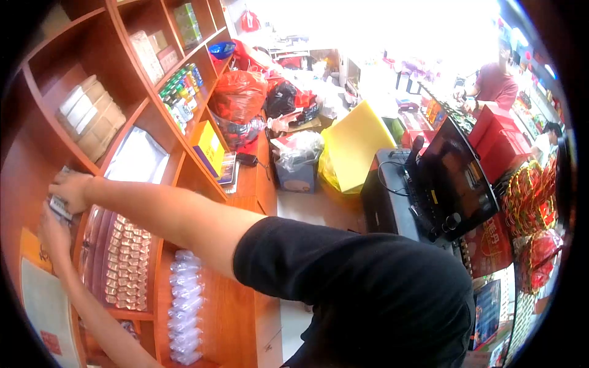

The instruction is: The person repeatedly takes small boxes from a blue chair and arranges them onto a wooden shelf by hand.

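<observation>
The right hand [72, 189] and left hand [55, 234] grip a small grey-white item [60, 207] by the shelf [128, 61]. Light, even pressure seems best.

Legibility check: you get no text that reads with certainty. Small packet [60, 208]: dark print on a pale label, too small for you to read. Yellow box [210, 147]: marks on its face, illegible. Orange panel [35, 248]: dark character, partly hidden, unread. Red printed panel [489, 246]: large pale characters, blurred. Framed sheet [46, 306]: red patch near its lower edge, any lettering unresolved.
</observation>
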`<action>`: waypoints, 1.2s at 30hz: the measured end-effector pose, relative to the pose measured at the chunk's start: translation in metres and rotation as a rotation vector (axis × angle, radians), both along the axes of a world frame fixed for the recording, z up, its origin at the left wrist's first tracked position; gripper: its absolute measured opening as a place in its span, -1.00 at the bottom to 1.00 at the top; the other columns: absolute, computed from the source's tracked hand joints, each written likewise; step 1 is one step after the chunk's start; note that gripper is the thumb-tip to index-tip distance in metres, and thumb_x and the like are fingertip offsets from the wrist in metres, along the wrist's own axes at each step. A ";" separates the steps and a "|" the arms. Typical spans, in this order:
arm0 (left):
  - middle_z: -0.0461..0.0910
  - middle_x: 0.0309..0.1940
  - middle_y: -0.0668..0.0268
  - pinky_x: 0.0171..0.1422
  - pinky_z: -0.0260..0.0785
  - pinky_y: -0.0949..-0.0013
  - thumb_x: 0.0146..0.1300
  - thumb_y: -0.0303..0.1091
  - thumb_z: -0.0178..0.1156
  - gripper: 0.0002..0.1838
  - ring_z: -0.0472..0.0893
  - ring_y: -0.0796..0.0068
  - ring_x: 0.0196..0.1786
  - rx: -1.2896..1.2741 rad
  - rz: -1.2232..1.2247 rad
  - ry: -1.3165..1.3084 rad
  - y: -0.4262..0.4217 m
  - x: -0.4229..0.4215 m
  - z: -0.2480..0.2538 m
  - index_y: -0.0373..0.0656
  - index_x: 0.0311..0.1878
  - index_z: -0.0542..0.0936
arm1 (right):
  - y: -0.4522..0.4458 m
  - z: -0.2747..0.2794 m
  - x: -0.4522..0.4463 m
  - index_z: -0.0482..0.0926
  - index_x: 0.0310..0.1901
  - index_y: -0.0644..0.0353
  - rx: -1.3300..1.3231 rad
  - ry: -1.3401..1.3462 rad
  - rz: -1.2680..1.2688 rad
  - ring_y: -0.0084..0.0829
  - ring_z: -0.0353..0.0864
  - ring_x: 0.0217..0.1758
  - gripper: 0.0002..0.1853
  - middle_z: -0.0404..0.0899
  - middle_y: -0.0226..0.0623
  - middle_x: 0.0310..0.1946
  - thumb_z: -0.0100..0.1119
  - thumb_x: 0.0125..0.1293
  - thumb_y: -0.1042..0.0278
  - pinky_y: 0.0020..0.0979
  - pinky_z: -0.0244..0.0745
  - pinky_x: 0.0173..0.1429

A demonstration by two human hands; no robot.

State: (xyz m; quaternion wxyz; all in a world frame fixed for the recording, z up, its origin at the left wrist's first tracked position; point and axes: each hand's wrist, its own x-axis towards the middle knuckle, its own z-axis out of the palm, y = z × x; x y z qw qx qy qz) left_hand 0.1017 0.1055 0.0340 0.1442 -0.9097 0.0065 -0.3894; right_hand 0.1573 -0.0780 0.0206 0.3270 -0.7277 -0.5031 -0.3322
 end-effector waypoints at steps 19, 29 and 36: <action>0.35 0.23 0.22 0.28 0.15 -0.02 0.16 -0.27 0.22 -0.39 0.33 0.07 0.26 0.039 0.230 -0.105 -0.009 0.000 -0.004 -0.03 0.29 0.28 | 0.011 0.004 -0.002 0.48 0.12 0.10 -0.010 0.011 -0.142 -0.07 0.19 0.32 -0.39 0.33 -0.08 0.14 0.32 -0.05 0.19 -0.11 0.12 0.39; 0.36 0.23 0.11 0.24 0.23 -0.06 0.13 -0.26 0.23 -0.36 0.35 -0.09 0.22 0.150 0.181 -0.097 0.011 -0.004 0.001 -0.08 0.30 0.31 | 0.039 -0.005 0.005 0.50 0.10 0.17 0.011 0.011 -0.225 -0.11 0.20 0.37 -0.38 0.33 -0.06 0.20 0.33 -0.07 0.17 -0.12 0.21 0.37; 0.50 -0.01 -0.06 0.16 0.30 0.03 -0.02 -0.26 0.29 -0.39 0.48 -0.10 0.06 -0.007 -0.004 -0.051 -0.029 -0.030 0.005 -0.21 0.16 0.43 | -0.020 0.005 -0.028 0.57 -0.06 0.16 0.043 0.009 0.004 -0.14 0.39 0.17 -0.51 0.49 -0.01 -0.02 0.21 -0.02 0.04 -0.24 0.32 0.27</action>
